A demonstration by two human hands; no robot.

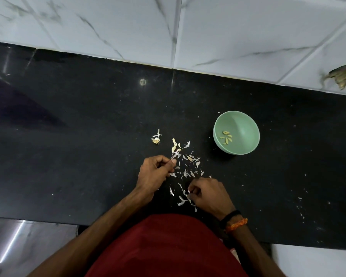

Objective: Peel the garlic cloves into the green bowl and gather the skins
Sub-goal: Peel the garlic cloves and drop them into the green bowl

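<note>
Both hands curled over garlic skins, each grip's contents unclear.

Black speckled bench; mint-green bowl; pale yellow peeled cloves; whitish skins; white grey-veined marble wall tiles; dark red shirt; black and orange wristbands.

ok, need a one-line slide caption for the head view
Both hands, left and right, pinch garlic skins scattered on the black counter; peeled cloves sit in the green bowl.
</note>
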